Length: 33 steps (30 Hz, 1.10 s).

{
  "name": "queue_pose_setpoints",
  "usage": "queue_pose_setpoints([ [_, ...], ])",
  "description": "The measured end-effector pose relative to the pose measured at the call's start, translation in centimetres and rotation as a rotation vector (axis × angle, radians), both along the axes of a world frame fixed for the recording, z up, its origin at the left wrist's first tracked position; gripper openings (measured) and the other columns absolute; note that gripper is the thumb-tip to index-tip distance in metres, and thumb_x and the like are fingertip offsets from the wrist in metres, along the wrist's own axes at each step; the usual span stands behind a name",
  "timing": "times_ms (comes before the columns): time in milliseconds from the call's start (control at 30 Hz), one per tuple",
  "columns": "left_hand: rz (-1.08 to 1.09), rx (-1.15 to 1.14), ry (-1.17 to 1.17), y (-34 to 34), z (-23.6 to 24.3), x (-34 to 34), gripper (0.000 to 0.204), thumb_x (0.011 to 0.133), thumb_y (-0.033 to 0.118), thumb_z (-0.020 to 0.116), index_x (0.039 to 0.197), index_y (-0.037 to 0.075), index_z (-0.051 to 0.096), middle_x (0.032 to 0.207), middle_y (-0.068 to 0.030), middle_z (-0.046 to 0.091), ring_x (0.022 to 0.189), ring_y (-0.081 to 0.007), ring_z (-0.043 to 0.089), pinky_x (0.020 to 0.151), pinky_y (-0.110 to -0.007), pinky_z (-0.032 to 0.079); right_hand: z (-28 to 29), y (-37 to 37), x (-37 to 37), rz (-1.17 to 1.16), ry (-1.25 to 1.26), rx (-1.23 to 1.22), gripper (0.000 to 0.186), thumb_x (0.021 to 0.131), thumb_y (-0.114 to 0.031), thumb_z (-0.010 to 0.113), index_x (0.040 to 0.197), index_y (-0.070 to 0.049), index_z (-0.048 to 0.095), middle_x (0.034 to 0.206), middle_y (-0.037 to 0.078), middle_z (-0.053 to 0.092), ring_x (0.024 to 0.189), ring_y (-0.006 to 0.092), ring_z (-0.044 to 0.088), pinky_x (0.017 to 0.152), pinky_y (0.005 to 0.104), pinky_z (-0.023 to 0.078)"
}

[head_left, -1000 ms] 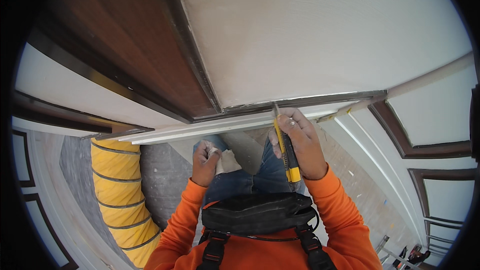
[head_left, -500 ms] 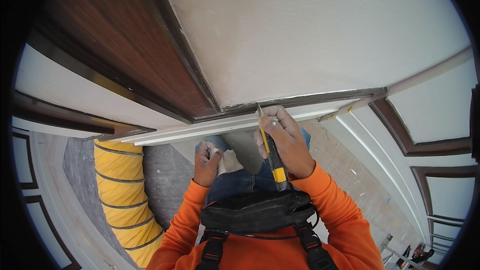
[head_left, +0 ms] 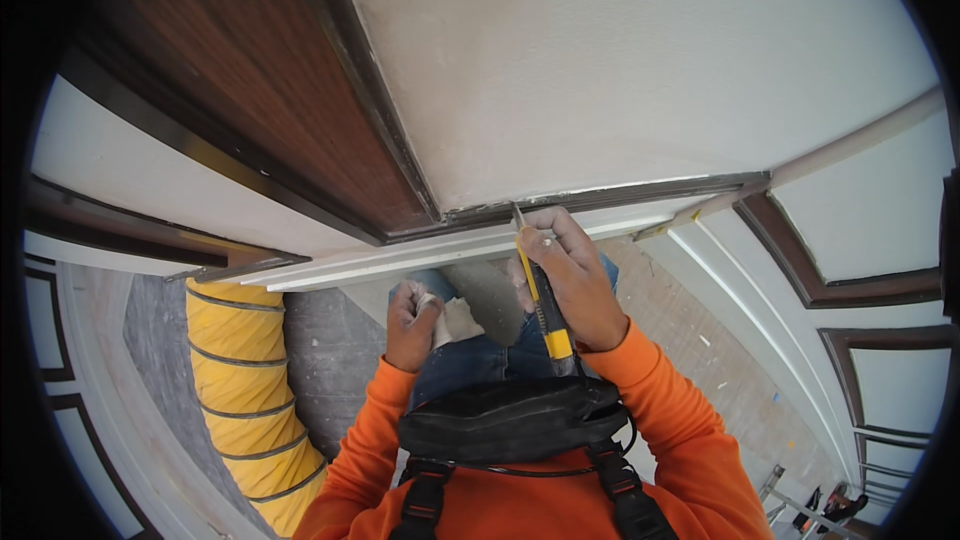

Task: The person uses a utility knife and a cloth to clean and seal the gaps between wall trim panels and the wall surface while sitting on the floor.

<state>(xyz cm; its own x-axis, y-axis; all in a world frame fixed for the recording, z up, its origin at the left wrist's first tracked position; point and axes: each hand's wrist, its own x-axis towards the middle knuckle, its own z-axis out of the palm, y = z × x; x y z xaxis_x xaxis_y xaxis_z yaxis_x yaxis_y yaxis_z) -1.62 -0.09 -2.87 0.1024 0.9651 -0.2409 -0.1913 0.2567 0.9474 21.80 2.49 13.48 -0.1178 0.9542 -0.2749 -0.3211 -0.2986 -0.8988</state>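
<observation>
My right hand (head_left: pixel 570 275) grips a yellow and black utility knife (head_left: pixel 555 335), its blade tip at the dark trim (head_left: pixel 620 196) along the lower edge of the white wall panel (head_left: pixel 600 60). A dark brown wood panel (head_left: pixel 250 80) adjoins it on the upper left. Below the ledge, my left hand (head_left: pixel 412 323), fingers curled, holds a crumpled pale cloth or paper (head_left: pixel 457 320) over my jeans. Both hands are dusty white. A black bag (head_left: pixel 505 420) is strapped on my front, over an orange sweatshirt.
A yellow flexible duct (head_left: pixel 240 370) runs down the left over the dusty grey floor (head_left: pixel 330 360). A white ledge (head_left: pixel 340 265) runs below the trim. Framed panels (head_left: pixel 850 210) line the right. A metal ladder (head_left: pixel 780 500) and some small dark items lie at the lower right.
My right hand with the knife has moved left along the trim since a second ago, staying nearly in place over the last half second. My left hand has shifted only slightly.
</observation>
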Motion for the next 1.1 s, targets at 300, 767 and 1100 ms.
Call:
queue_pose_setpoints([
  [300, 0.099, 0.036, 0.130, 0.2, 0.0, 0.0, 0.010, 0.097, 0.009, 0.064, 0.096, 0.004, 0.055, 0.085, -0.0004, 0.059, 0.074, -0.0057, 0.052, 0.068, -0.023, 0.045, 0.0, -0.8, 1.2, -0.018, 0.001, 0.014, 0.018, 0.107, -0.023, 0.053, 0.112, -0.006, 0.052, 0.074, 0.006, 0.060, 0.058, 0.0110, 0.055, 0.054, 0.0260, 0.046],
  [767, 0.146, -0.126, 0.009, 0.3, 1.9, -0.8, 0.019, 0.105, 0.021, 0.060, 0.098, 0.003, 0.064, 0.086, 0.0024, 0.062, 0.077, -0.0039, 0.052, 0.067, -0.022, 0.043, -0.4, -0.5, 3.1, -0.078, 0.001, 0.028, 0.017, 0.106, -0.023, 0.055, 0.109, -0.006, 0.053, 0.074, 0.006, 0.061, 0.057, 0.0103, 0.055, 0.052, 0.0251, 0.045],
  [1100, 0.107, -0.065, -0.143, 0.8, 6.6, 0.9, 0.026, 0.106, 0.026, 0.059, 0.114, 0.002, 0.064, 0.103, -0.0041, 0.067, 0.092, -0.0112, 0.065, 0.082, -0.028, 0.055, -0.8, -0.1, 1.8, -0.040, 0.058, 0.039, 0.019, 0.106, -0.023, 0.056, 0.110, -0.005, 0.052, 0.073, 0.006, 0.060, 0.057, 0.0106, 0.055, 0.052, 0.0252, 0.045],
])
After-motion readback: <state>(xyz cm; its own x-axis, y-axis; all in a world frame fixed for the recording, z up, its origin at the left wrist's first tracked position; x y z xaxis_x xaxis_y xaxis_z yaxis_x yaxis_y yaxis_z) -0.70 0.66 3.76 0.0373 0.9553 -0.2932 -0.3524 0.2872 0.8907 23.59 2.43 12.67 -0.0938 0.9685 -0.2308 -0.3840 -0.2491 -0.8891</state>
